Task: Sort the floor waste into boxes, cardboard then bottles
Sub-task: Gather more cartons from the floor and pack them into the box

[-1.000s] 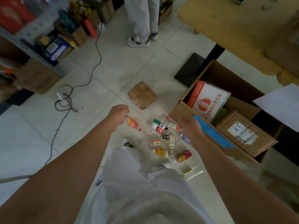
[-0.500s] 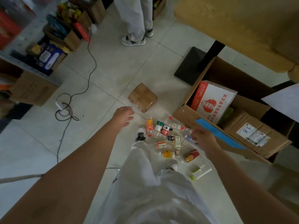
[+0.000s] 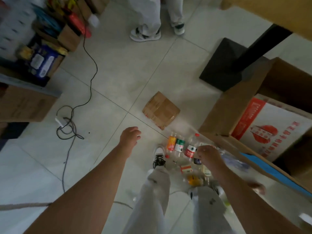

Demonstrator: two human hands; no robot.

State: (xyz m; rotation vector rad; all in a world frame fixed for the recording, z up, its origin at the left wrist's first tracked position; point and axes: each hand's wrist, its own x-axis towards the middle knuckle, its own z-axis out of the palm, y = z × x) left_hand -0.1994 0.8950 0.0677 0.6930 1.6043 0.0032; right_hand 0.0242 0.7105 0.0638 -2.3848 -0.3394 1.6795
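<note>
A small taped cardboard box (image 3: 161, 109) lies on the tiled floor. Just below it is a cluster of several bottles: an orange one (image 3: 171, 142), a green-labelled one (image 3: 179, 146), a red-labelled one (image 3: 191, 150) and a yellow one (image 3: 195, 180). My right hand (image 3: 207, 154) hovers over this cluster with curled fingers. A blurred clear bottle (image 3: 233, 160) stretches from it toward the big open cardboard box (image 3: 219, 114); whether I grip it is unclear. My left hand (image 3: 130, 137) hangs loosely curled and holds nothing, left of the bottles.
The big box holds a red-and-white carton (image 3: 270, 125). A black table base (image 3: 224, 65) stands behind it. Another person's legs (image 3: 145, 29) are at the top. A cable and power strip (image 3: 61, 121) lie left, by shelves and a brown box (image 3: 22, 105). My shoe (image 3: 159, 155) touches the bottles.
I have stepped forward and my view has tilted. My right hand has moved in over the bottles next to the big box. My left hand stays loose beside them.
</note>
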